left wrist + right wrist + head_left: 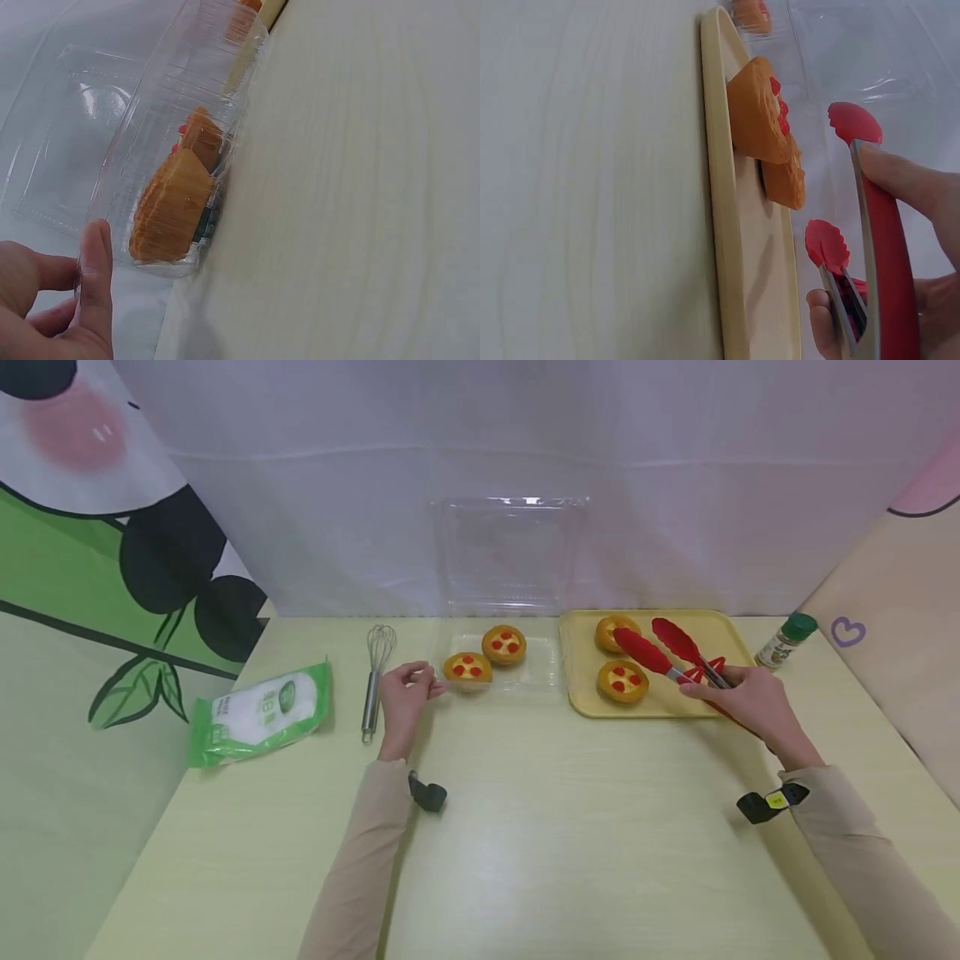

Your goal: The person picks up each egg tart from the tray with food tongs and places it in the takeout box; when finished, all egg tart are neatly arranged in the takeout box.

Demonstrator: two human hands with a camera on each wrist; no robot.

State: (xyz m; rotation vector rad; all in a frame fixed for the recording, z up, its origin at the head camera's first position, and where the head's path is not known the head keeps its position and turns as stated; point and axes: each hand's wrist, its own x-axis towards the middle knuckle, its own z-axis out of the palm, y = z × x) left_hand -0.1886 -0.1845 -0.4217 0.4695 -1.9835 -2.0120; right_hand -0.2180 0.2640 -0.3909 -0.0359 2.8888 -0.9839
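Red-tipped tongs (pixel 643 652) are in my right hand (pixel 752 697), their two arms spread apart over the yellow tray (pixel 592 711). Below the tips, two mini pizzas (pixel 622 682) with red toppings sit on the tray's left half. My left hand (pixel 407 700) pinches the left edge of a clear plastic box (pixel 124 176) between thumb and fingers. Inside the box's base are two more mini pizzas (pixel 504 645), one nearer the left front corner. The box's hinged lid (pixel 510 556) stands raised at the back.
A whisk (pixel 372 693) lies left of my left hand, and a green-and-white bag (pixel 262 712) is farther left. Beyond the tray's right side is a green-capped seasoning bottle (pixel 784 641). A pale curtain (pixel 360 527) hangs behind the table.
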